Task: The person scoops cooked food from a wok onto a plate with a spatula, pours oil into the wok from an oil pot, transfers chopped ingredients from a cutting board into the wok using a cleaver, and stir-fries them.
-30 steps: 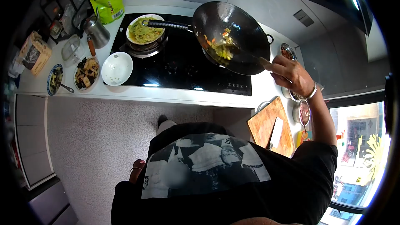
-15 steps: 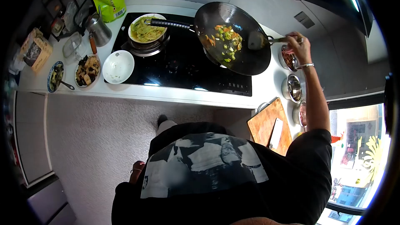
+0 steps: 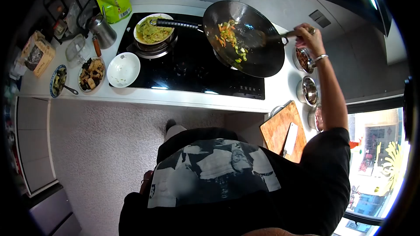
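Observation:
My right hand (image 3: 309, 38) is wrapped round the handle of a spatula (image 3: 286, 35), whose blade is blurred inside the black wok (image 3: 271, 59). Chopped vegetables (image 3: 227, 35), orange, green and pale, lie in the left part of the wok. The wok rests on the right side of the black stove (image 3: 188, 76), its long handle pointing left over a white bowl of green food (image 3: 153, 32). My left hand (image 3: 146, 182) hangs low beside my body, mostly hidden by the shirt, so its fingers cannot be made out.
A white bowl (image 3: 124, 70) sits at the stove's left edge, near a plate of food (image 3: 91, 75) and a metal pitcher (image 3: 103, 32). Metal bowls (image 3: 308, 91) line the right side. A cleaver (image 3: 290, 139) lies on a wooden cutting board (image 3: 278, 126).
My right hand has moved up and away from the wok's front right edge with the spatula. The vegetables have shifted and spread toward the wok's left side. My left hand has drawn slightly behind the shirt.

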Demonstrator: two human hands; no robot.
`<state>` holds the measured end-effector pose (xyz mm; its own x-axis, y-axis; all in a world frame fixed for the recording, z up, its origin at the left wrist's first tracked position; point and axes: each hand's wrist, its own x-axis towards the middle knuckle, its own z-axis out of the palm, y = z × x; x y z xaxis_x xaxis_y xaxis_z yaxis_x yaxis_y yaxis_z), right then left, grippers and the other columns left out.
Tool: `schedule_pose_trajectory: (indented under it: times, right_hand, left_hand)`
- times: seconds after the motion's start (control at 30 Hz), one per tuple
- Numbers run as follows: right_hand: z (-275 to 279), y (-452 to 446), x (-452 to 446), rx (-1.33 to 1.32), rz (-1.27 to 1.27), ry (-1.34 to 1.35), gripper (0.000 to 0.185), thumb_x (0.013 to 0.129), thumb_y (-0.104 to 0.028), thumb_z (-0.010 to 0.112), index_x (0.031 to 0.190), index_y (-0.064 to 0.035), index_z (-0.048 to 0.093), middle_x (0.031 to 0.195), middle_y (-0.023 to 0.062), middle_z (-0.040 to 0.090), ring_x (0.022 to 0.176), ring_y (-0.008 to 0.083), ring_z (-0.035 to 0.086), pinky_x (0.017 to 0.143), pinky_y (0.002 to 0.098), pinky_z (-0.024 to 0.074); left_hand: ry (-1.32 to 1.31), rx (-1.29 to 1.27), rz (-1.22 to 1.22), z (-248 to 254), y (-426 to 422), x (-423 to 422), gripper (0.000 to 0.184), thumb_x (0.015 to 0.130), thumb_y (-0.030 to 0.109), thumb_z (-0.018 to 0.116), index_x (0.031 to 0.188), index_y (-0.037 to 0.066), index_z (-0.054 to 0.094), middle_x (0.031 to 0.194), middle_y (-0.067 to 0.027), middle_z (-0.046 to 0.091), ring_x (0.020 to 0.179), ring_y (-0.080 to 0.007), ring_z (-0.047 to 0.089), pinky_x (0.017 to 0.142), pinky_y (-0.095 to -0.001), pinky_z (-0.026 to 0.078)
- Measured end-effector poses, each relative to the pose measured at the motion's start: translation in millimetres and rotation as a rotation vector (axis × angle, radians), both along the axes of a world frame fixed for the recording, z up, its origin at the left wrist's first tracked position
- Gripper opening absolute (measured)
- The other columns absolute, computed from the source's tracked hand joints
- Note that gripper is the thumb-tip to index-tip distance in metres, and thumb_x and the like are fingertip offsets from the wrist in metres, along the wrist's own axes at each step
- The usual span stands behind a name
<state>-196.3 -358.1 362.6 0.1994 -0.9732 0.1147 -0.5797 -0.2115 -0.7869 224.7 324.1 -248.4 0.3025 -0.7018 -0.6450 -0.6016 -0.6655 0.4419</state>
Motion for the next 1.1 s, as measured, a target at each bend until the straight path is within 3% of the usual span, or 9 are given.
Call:
schedule_pose_trajectory:
  times: [0.07,0.1,0.23,0.37,0.57,0.67,0.77,0.93,1.1]
  right_hand:
    - [23.9,-7.9,-15.6,0.069,-0.09,0.183,0.021,0.083,-0.02,0.054,0.082,-0.0014,0.062,0.061,0.0047,0.058,0.041,0.0078,0.049,0.036,0.0217,0.0438]
    - [29.5,-10.3,-20.5,0.092,-0.082,0.179,0.025,0.082,-0.025,0.054,0.077,-0.0011,0.061,0.055,0.0036,0.054,0.038,0.0072,0.046,0.032,0.0213,0.0371]
    - [8.5,-10.3,-19.7,0.274,-0.037,-0.004,0.03,0.083,-0.029,0.051,0.077,-0.0015,0.062,0.049,0.0018,0.048,0.035,0.0068,0.039,0.031,0.0228,0.0323]
    - [-31.0,-4.2,14.8,0.343,-0.176,-0.351,0.03,0.084,-0.025,0.05,0.087,0.0011,0.064,0.06,0.0068,0.055,0.042,0.0107,0.047,0.043,0.0245,0.0449]
    - [-14.0,-5.3,-17.2,0.381,-0.151,-0.376,0.033,0.083,-0.025,0.051,0.089,0.0054,0.062,0.064,0.0099,0.059,0.046,0.0134,0.054,0.049,0.0266,0.0521]
    - [13.7,30.3,-10.8,0.442,-0.014,-0.219,0.035,0.085,-0.028,0.051,0.09,0.0054,0.061,0.062,0.0107,0.057,0.045,0.0139,0.054,0.042,0.0264,0.0489]
    - [-7.5,27.0,-5.2,0.479,-0.061,-0.335,0.036,0.086,-0.03,0.053,0.093,0.0048,0.058,0.064,0.0127,0.058,0.045,0.0158,0.055,0.045,0.0287,0.0508]
    - [-73.8,-8.5,29.2,0.304,-0.169,-0.67,0.029,0.086,-0.024,0.054,0.092,0.0049,0.056,0.073,0.0157,0.061,0.056,0.0202,0.062,0.058,0.0392,0.0576]
    - [-55.5,-10.7,19.0,0.226,-0.259,-0.725,0.029,0.085,-0.023,0.058,0.091,0.0052,0.054,0.074,0.0161,0.062,0.058,0.0231,0.063,0.062,0.0396,0.0583]
  left_hand:
    - [0.0,-0.001,0.001,-1.8,-0.2,-1.0,0.022,0.077,0.03,0.055,0.065,0.013,0.061,0.066,-0.0093,0.058,0.061,-0.0276,0.055,0.054,-0.0411,0.045]
    - [0.001,-0.003,0.003,-2.5,-0.9,-1.4,0.022,0.077,0.03,0.055,0.065,0.013,0.061,0.066,-0.0094,0.058,0.061,-0.0277,0.055,0.054,-0.0412,0.045]
    - [0.002,0.0,-0.002,-6.8,-3.1,-0.5,0.022,0.077,0.03,0.055,0.066,0.013,0.061,0.067,-0.0095,0.058,0.062,-0.0279,0.056,0.055,-0.0413,0.045]
    - [-0.001,-0.007,-0.008,-5.6,-8.3,2.0,0.022,0.077,0.031,0.054,0.066,0.013,0.061,0.067,-0.0096,0.058,0.062,-0.0281,0.056,0.056,-0.0414,0.045]
    - [0.003,-0.008,-0.007,-4.4,-11.4,3.0,0.022,0.077,0.031,0.054,0.067,0.013,0.062,0.068,-0.0097,0.059,0.064,-0.0285,0.056,0.057,-0.0416,0.045]
    - [0.001,-0.001,-0.001,-6.7,-7.8,3.9,0.022,0.077,0.031,0.054,0.067,0.013,0.062,0.069,-0.0098,0.059,0.064,-0.0286,0.056,0.057,-0.0417,0.045]
    - [0.002,0.002,-0.006,-9.9,-12.4,6.7,0.022,0.077,0.031,0.054,0.067,0.013,0.062,0.069,-0.0098,0.059,0.065,-0.0288,0.057,0.058,-0.0418,0.046]
    - [0.004,-0.006,-0.026,-6.7,-22.3,12.4,0.023,0.077,0.032,0.054,0.068,0.013,0.062,0.07,-0.01,0.06,0.066,-0.0291,0.057,0.059,-0.042,0.046]
    - [0.008,-0.01,-0.032,-7.4,-26.3,17.5,0.023,0.077,0.032,0.053,0.068,0.013,0.063,0.071,-0.0101,0.06,0.067,-0.0294,0.057,0.059,-0.0422,0.046]
